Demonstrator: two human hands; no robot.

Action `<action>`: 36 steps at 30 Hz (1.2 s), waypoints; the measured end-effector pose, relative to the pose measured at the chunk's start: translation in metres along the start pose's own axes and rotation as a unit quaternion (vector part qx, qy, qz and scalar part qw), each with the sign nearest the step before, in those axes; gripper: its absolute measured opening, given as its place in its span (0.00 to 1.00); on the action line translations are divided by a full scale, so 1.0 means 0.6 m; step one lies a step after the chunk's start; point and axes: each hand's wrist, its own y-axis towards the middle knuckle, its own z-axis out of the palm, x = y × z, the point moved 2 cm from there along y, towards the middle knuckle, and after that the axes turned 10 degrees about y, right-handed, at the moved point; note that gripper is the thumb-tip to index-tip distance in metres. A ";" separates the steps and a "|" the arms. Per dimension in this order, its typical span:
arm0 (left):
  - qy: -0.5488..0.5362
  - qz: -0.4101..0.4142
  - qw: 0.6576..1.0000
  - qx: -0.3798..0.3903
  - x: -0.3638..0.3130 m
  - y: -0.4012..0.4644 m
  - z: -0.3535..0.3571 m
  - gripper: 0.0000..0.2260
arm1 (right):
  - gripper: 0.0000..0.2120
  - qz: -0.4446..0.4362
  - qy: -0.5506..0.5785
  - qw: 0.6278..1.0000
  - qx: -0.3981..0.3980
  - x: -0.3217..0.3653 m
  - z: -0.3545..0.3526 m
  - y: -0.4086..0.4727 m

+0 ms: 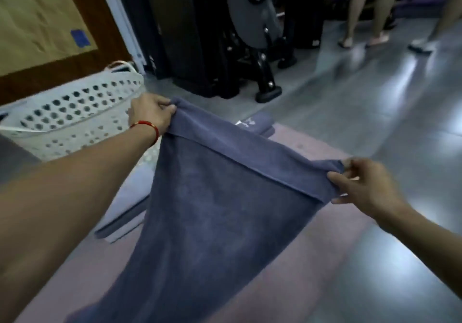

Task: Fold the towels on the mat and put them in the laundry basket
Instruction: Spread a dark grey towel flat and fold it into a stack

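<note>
A: Start at nine o'clock. What is there?

B: A white laundry basket (75, 112) with round holes in its wall stands on the floor, against a brown wall that carries a tan paper sheet (37, 14). A white handle rises at its far rim.

A: And the nearest hand?

B: The left hand (150, 113), with a red bracelet (147, 125) on its wrist, is just in front of the basket, at about ten o'clock. Its fingers are curled together and its thumb presses down, so that it grips one top corner of the blue towel (212, 210).

A: Where does the towel sit?

B: It is held up in the air in the middle of the view, stretched between both hands. Its top edge is folded over in a band and slopes down towards three o'clock; the rest hangs to six o'clock over the pink mat (300, 260).

A: Anything behind it?

B: At twelve o'clock a second grey-blue towel (257, 123) lies folded at the far end of the mat, and behind that stands dark gym equipment (252, 22).

A: And on the right?

B: At three o'clock the right hand (362, 185) pinches the other top corner between thumb and fingertips, the remaining fingers loosely spread. At one o'clock, legs of other people (370, 12) stand on the shiny grey floor (400, 97).
</note>
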 end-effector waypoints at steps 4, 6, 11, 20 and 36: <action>-0.079 -0.060 0.983 0.157 -0.079 -0.032 0.244 0.04 | 0.07 0.097 -0.002 0.989 -0.108 -0.136 -0.041 0.036; -0.080 -0.036 0.982 0.169 -0.106 -0.043 0.337 0.06 | 0.05 0.161 0.058 0.971 -0.167 -0.187 -0.044 0.054; -0.120 0.051 0.941 0.311 -0.191 -0.039 0.499 0.36 | 0.01 0.170 0.177 0.917 -0.315 -0.244 -0.095 0.132; 0.058 0.183 0.906 0.376 -0.143 -0.217 0.510 0.23 | 0.19 0.039 -0.137 0.989 0.041 -0.287 0.024 0.101; 0.238 0.125 0.923 0.274 0.532 -0.667 0.104 0.51 | 0.20 -0.247 -0.328 0.781 0.471 -0.208 0.408 -0.210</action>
